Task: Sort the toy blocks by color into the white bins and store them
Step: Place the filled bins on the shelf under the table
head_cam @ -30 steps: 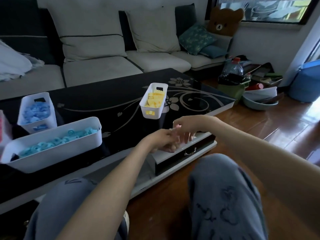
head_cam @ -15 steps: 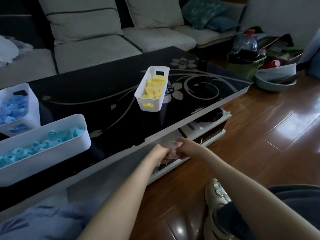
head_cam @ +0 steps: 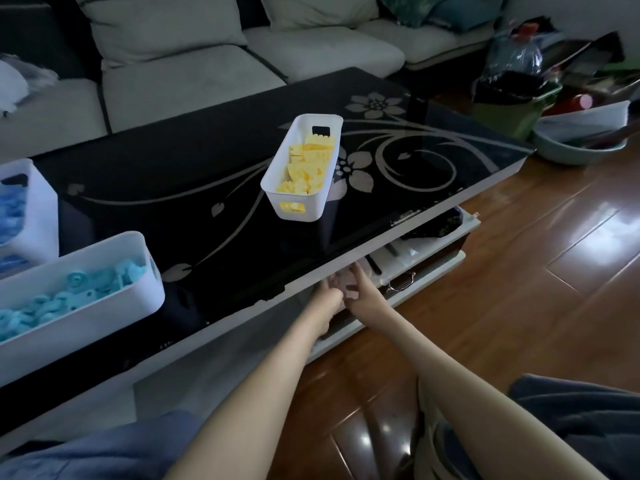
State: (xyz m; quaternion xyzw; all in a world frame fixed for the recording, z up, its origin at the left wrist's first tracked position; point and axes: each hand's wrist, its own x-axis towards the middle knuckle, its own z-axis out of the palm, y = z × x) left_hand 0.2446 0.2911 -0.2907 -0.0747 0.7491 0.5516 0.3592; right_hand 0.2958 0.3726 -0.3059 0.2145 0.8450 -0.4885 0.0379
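A white bin (head_cam: pixel 273 183) full of yellow blocks (head_cam: pixel 306 168) stands mid-table. At the left edge a long white bin (head_cam: pixel 86 318) holds light-blue blocks (head_cam: pixel 69 292). Behind it another white bin (head_cam: pixel 46 220) holds darker blue blocks (head_cam: pixel 10 211). My left hand (head_cam: pixel 327 295) and my right hand (head_cam: pixel 362 289) are close together under the front edge of the black glass table (head_cam: pixel 173 174), at the lower shelf. The tabletop hides their fingertips. Something pale pink (head_cam: pixel 341 281) shows between them; I cannot tell what it is or how the fingers lie.
A drawer with a metal handle (head_cam: pixel 401 282) sits just right of my hands. A grey sofa (head_cam: pixel 180 74) runs behind the table. A green bin, a water bottle and a basin (head_cam: pixel 581 150) clutter the floor at the far right. My knees are at the bottom.
Both hands have moved from the drawer front in under the tabletop edge, staying together. My view has tilted down and closer to the table. The bins have not moved.
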